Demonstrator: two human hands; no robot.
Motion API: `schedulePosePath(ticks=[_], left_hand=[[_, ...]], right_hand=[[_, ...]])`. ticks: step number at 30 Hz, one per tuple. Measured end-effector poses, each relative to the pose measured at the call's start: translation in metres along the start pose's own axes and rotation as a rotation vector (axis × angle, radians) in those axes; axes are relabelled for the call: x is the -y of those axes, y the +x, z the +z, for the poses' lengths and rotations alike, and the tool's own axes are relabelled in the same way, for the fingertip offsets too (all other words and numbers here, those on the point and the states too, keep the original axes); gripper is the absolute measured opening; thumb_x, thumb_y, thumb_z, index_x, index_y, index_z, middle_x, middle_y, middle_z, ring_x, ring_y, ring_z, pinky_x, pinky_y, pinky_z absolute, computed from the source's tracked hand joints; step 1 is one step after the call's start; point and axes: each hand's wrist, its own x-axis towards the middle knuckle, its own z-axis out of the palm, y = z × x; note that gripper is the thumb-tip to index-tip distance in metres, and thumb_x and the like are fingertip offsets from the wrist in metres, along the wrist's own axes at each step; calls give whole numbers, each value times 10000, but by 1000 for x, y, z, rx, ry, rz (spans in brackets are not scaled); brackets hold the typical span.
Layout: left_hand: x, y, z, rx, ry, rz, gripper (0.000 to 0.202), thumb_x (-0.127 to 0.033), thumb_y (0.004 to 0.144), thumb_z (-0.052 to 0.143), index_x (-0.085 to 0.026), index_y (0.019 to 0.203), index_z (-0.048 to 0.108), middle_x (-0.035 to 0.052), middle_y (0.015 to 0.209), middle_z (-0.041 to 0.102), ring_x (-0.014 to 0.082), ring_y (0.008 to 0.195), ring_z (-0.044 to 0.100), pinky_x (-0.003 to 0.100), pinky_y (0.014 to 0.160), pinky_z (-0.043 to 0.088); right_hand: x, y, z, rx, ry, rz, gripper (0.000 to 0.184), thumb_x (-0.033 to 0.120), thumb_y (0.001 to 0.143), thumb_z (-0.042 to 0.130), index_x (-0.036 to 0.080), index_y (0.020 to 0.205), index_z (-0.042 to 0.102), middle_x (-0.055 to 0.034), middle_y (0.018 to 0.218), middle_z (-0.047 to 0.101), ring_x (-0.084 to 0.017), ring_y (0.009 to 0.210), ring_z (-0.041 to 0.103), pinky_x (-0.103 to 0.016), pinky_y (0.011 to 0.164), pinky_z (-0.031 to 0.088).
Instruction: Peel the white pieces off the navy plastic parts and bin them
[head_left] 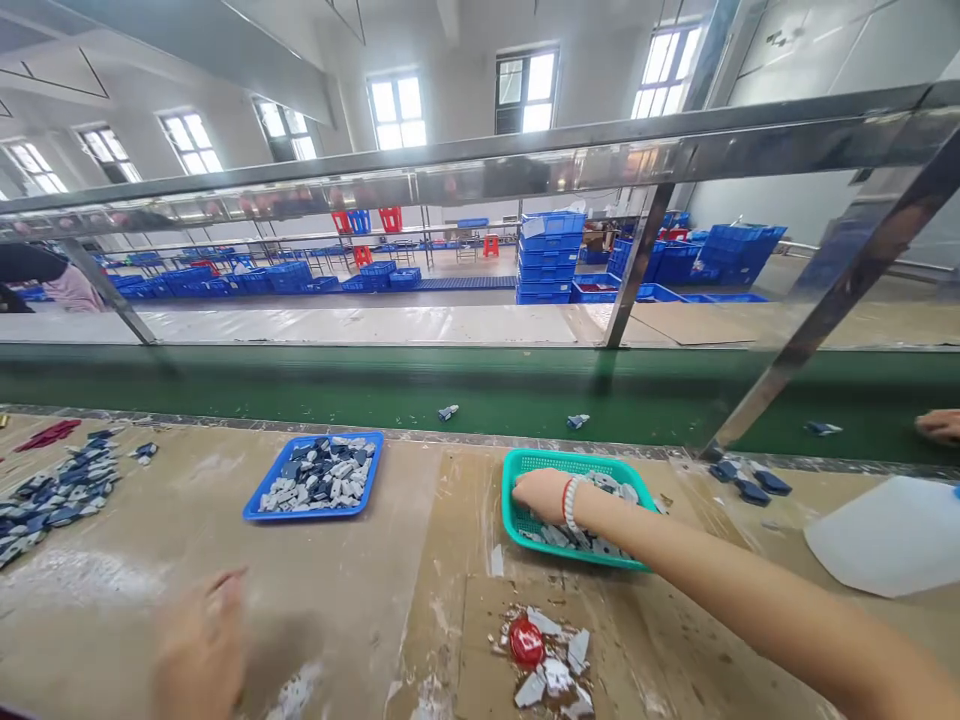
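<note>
My right hand [541, 496], with a beaded bracelet at the wrist, reaches into a green basket [643, 490] of grey pieces [592, 540]. Its fingers point down and are hidden, so their grip does not show. My left hand [201, 645] is over the cardboard-covered table at lower left, smeared by motion; whether it holds anything cannot be made out. Beyond it stands a blue tray [315, 513] heaped with dark blue and grey pieces [322, 475]. A round red thing [526, 641] lies on the table among grey and white flakes [577, 650].
Behind the table runs a green conveyor belt [360, 385] carrying a few small blue-grey pieces [448, 412]. Metal posts [810, 310] rise along it. Another person's hand [939, 426] is at the right edge. A white jug [885, 535] lies at right; a pile of pieces [56, 495] at left.
</note>
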Motion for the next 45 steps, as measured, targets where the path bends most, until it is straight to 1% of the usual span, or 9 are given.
schedulePosePath(ticks=[5, 8, 14, 21, 24, 27, 33, 39, 45], left_hand=[[-64, 114, 124, 228, -85, 268, 185, -357, 860, 588, -185, 891, 650, 65, 959, 645, 235, 948, 591, 432, 899, 467], [-99, 158, 172, 302, -107, 295, 268, -339, 910, 551, -142, 1087, 588, 89, 1082, 600, 198, 933, 597, 403, 835, 517], [-125, 174, 202, 469, -93, 250, 390, -355, 950, 462, -74, 1217, 502, 113, 1200, 513, 158, 938, 593, 361, 865, 505], [-92, 182, 219, 576, 62, 169, 266, -342, 850, 625, -109, 975, 597, 95, 965, 599, 240, 959, 562, 448, 897, 430], [-77, 157, 190, 532, 66, 244, 255, -351, 803, 654, -139, 935, 599, 100, 938, 575, 268, 1022, 502, 428, 962, 343], [-74, 101, 144, 508, -163, 248, 290, -436, 834, 581, -178, 963, 555, 79, 1000, 566, 227, 958, 514, 361, 894, 383], [-90, -37, 78, 555, -799, -279, 265, -479, 901, 502, -225, 961, 459, -2, 734, 571, 154, 696, 532, 264, 685, 410], [-113, -111, 94, 599, -927, -563, 370, -550, 848, 558, -203, 966, 515, -26, 695, 469, 97, 567, 403, 219, 546, 306], [-143, -136, 117, 853, -859, -429, 344, -524, 900, 482, -208, 1033, 509, -10, 759, 464, 132, 681, 409, 247, 642, 329]], right_hand=[[-13, -8, -8, -119, 158, -76, 109, 144, 747, 667, 151, 855, 682, -56, 862, 677, -168, 780, 619, -248, 693, 466], [-14, -36, -16, -248, 292, -64, 248, 192, 861, 560, 182, 1100, 625, -44, 946, 662, -128, 753, 599, -242, 700, 483], [12, -114, 5, -484, 984, 73, 198, 393, 751, 711, 198, 757, 676, -3, 701, 613, -107, 574, 542, -214, 513, 485], [81, -171, 74, -588, 1228, 389, 225, 381, 788, 666, 193, 897, 726, -80, 888, 659, -149, 678, 645, -234, 576, 575], [104, -177, 91, -686, 1035, 358, 155, 310, 835, 623, 217, 901, 728, -67, 860, 689, -152, 647, 639, -249, 546, 562], [118, -178, 102, -790, 789, 258, 128, 221, 864, 586, 231, 905, 707, -53, 828, 697, -182, 720, 643, -309, 630, 563], [123, -187, 113, -736, 407, 180, 179, 156, 913, 513, 178, 965, 682, -69, 795, 659, -162, 707, 573, -287, 623, 485], [119, -190, 112, -741, 707, 200, 204, 250, 915, 534, 176, 931, 723, -70, 810, 671, -154, 734, 598, -277, 642, 501], [117, -191, 91, -644, 1478, 379, 248, 391, 777, 696, 171, 878, 753, -36, 714, 649, -88, 491, 535, -226, 447, 479]])
